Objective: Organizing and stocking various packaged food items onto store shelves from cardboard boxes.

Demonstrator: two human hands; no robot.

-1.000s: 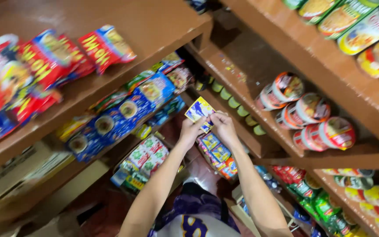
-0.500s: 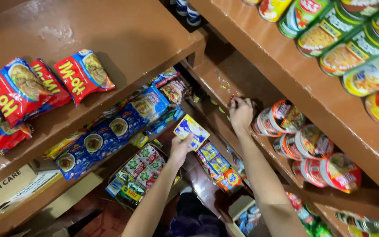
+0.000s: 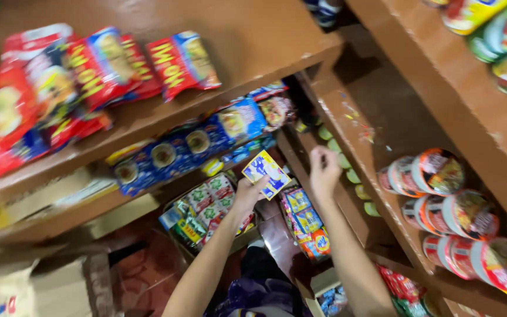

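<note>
My left hand (image 3: 246, 194) pinches a small blue-and-yellow packet (image 3: 266, 173) by its lower edge, just left of the brown shelf (image 3: 359, 126). My right hand (image 3: 324, 171) hangs beside the packet, fingers curled, blurred; whether it holds anything I cannot tell.

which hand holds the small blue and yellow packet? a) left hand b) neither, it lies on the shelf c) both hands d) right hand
a: the left hand grips the blue and yellow packet at its lower edge, while the right hand is raised beside it, apart from the packet and with nothing visible in it.
</note>
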